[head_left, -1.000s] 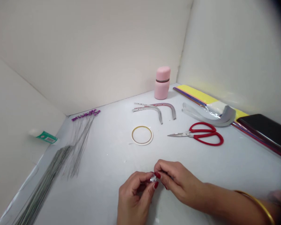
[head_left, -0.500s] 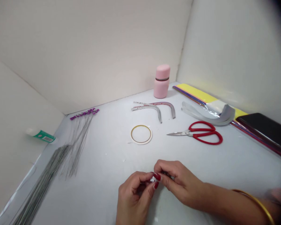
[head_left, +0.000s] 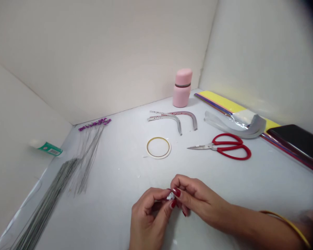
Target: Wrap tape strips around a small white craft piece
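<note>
My left hand (head_left: 148,217) and my right hand (head_left: 198,198) meet low in the middle of the white work surface (head_left: 114,173). Their fingertips pinch a small crumpled piece of silvery foil (head_left: 170,197), mostly hidden by the fingers. Red-painted nails show on both hands. Nearest to my hands, further up the surface, lies a narrow roll of gold-edged tape (head_left: 158,147). A pair of red-handled scissors (head_left: 221,147) lies up to the right.
Bent strips of dotted silvery material (head_left: 173,119) and a pink bottle (head_left: 182,88) stand at the back. Long thin wires (head_left: 52,194), some with purple beads (head_left: 94,124), lie left. Coloured paper sheets (head_left: 224,106), a clear-wrapped grey strip (head_left: 237,125), a dark phone-like slab (head_left: 294,144) and a green-labelled tube (head_left: 49,148) lie around the edges, with pale walls behind.
My fingers have shifted slightly on the foil, which is still pinched between both hands. The whole scene has moved a little in view as my head moved.
</note>
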Demonstrator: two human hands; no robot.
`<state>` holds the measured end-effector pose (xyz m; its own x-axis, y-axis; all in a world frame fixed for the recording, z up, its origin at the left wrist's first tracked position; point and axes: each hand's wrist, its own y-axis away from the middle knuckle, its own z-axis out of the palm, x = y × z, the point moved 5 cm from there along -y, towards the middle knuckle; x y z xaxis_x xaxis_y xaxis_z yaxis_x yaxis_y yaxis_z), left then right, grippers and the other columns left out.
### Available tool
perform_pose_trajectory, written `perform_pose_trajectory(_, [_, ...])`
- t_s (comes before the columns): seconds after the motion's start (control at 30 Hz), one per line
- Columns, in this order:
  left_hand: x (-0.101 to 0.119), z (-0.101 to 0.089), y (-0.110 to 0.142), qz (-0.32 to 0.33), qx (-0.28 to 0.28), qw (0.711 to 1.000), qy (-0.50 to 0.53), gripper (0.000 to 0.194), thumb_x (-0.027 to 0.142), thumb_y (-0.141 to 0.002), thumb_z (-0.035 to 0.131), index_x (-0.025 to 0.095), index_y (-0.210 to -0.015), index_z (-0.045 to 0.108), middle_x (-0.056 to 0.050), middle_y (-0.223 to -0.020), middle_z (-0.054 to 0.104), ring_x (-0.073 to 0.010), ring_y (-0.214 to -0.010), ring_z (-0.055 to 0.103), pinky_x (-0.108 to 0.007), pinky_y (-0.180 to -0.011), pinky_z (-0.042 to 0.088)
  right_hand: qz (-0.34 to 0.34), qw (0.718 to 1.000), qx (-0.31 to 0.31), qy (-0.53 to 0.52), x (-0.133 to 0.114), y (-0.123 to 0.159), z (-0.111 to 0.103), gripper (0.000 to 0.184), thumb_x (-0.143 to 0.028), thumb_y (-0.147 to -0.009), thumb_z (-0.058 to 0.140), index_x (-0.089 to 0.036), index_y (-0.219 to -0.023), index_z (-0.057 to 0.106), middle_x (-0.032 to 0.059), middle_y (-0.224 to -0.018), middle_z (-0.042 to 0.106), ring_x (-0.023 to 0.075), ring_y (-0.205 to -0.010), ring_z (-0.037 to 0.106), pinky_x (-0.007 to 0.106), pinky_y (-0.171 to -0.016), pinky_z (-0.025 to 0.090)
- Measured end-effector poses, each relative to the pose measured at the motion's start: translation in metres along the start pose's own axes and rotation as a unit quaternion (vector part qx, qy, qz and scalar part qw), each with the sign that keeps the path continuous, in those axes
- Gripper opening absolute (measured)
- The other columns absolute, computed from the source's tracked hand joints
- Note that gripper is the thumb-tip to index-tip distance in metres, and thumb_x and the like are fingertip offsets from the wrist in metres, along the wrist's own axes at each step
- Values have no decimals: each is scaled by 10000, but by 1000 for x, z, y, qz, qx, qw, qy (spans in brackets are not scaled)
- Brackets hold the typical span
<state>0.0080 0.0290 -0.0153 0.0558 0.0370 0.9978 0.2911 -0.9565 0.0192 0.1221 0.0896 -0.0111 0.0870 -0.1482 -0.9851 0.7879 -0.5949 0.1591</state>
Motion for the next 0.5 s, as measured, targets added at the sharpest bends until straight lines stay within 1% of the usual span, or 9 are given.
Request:
perform_pose_trajectory(0.13, [3, 1, -1, 9, -13, 1000, 11, 100, 228, -716, 642, 181, -799, 672, -47, -723, 630, -152, -663, 593, -231, -578, 467, 2, 1000, -13, -2, 0, 0, 1, 294, -409, -867, 424, -143, -748, 464, -23, -606, 464, 73, -516, 425, 201, -500, 356])
perform_pose_trajectory(0.23, [5, 2, -2, -21, -30, 998, 48, 132, 239, -733, 627, 183, -839, 682, -52, -752, 647, -148, -681, 602, -220, -594, 467, 22, 999, -11, -31, 3, -1, 0, 303, -421, -868, 415, -146, -747, 453, -29, -588, 472, 63, -478, 424, 188, -466, 325])
perform_pose_trajectory(0.33, [5, 2, -3, -47, -29, 996, 66, 107, 238, -740, 622, 175, -795, 688, -48, -740, 670, -139, -676, 608, -210, -616, 463, 40, 998, -20, -46, 5, -3, 0, 300, -429, -862, 423, -149, -758, 452, -28, -596, 485, 60, -468, 430, 183, -453, 315])
perform_pose_trajectory(0.4, [5, 1, -3, -46, -20, 997, 51, 90, 238, -728, 634, 170, -758, 685, -43, -708, 674, -140, -659, 606, -211, -610, 462, 40, 998, -21, -45, 5, -4, 0, 303, -432, -859, 428, -149, -756, 452, -25, -606, 490, 59, -471, 432, 185, -456, 322])
perform_pose_trajectory(0.5, [7, 0, -3, -26, -9, 1000, 8, 114, 256, -738, 619, 161, -753, 680, -54, -693, 674, -156, -645, 607, -235, -595, 468, 40, 998, -16, -43, 4, -4, 1, 310, -442, -856, 427, -149, -755, 448, -30, -602, 484, 58, -467, 430, 186, -459, 332])
